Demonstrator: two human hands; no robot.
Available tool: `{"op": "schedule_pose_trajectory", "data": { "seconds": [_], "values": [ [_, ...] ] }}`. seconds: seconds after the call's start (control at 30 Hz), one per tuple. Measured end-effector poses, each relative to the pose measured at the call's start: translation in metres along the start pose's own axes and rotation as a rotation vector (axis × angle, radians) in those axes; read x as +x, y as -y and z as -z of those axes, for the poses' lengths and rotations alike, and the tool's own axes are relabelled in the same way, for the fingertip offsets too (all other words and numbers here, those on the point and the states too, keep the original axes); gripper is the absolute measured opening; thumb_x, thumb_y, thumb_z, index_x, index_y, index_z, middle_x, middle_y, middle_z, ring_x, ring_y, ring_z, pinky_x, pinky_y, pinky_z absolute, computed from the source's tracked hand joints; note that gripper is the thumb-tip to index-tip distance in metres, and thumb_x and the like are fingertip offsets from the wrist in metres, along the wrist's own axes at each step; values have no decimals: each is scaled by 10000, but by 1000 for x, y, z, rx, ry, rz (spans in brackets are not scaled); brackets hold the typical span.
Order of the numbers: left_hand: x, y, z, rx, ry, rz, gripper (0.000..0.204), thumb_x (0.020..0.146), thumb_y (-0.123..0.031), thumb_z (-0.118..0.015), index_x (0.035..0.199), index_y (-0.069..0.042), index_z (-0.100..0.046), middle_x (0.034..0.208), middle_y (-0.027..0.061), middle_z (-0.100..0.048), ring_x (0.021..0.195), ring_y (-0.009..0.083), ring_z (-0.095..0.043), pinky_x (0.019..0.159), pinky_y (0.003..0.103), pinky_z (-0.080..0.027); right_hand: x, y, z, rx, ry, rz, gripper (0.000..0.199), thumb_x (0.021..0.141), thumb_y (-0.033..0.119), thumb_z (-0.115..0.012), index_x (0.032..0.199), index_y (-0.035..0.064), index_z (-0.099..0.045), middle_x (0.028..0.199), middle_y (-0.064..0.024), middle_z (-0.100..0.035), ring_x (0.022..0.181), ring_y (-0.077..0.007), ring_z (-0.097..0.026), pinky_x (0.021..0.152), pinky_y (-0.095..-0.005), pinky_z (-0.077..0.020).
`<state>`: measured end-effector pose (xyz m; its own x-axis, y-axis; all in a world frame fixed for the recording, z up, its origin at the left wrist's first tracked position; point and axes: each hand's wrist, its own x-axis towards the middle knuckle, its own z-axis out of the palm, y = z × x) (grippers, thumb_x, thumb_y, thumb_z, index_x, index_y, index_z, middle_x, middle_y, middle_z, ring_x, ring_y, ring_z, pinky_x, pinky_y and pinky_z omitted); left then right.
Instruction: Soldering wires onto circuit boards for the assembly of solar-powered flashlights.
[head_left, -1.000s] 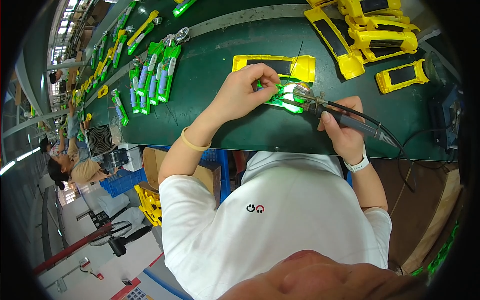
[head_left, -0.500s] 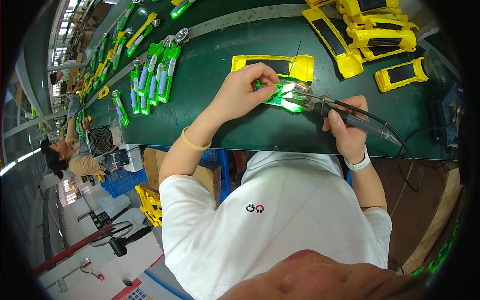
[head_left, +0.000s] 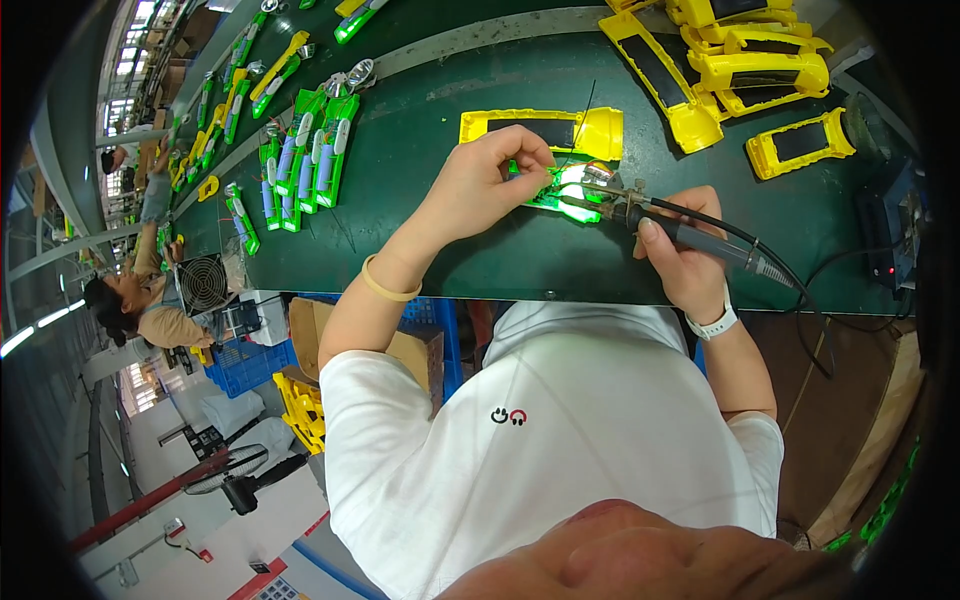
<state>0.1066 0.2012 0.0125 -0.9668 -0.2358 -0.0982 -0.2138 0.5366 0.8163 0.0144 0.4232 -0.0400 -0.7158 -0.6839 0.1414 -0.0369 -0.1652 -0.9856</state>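
green housing (head_left: 578,212) seems steadied by left fingers (head_left: 527,186) pinching its nine-o'clock end, right fingers (head_left: 659,250) pinching a four-o'clock soldering iron (head_left: 703,243).

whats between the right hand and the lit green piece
In the head view, the soldering iron's front end lies between the right hand holding it and the lit green piece.

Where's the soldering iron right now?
In the head view, the soldering iron is right of centre, held in the right hand above the green table, its front end pointing left toward the brightly lit green case.
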Motion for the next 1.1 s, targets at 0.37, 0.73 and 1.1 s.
{"op": "schedule_pose_trajectory", "data": {
  "seconds": [0.37,0.73,1.1],
  "values": [
    [0,1,0,-10,5,-8,131,764,-48,-647,883,-36,-594,776,4,-607,708,62,-561,606,199,-440,-2,4,3,124,-28,-3,264,821,53,-620,936,30,-384,717,-47,-523,578,-78,-515,527,-218,-433],
    [-1,-1,-1,46,-4,-22,144,749,-54,-650,883,-51,-597,783,20,-609,718,89,-580,603,222,-444,0,7,13,287,-299,116,262,868,204,-579,985,62,-393,668,-82,-533,515,-123,-530,427,-188,-350],
    [15,4,8,145,-200,-209,169,732,-194,-691,841,-72,-645,750,55,-626,761,224,-571,640,325,-461,11,28,29,325,-342,124,227,888,198,-541,1005,57,-408,688,-100,-523,517,-157,-524,447,-223,-406]
  ]
}}
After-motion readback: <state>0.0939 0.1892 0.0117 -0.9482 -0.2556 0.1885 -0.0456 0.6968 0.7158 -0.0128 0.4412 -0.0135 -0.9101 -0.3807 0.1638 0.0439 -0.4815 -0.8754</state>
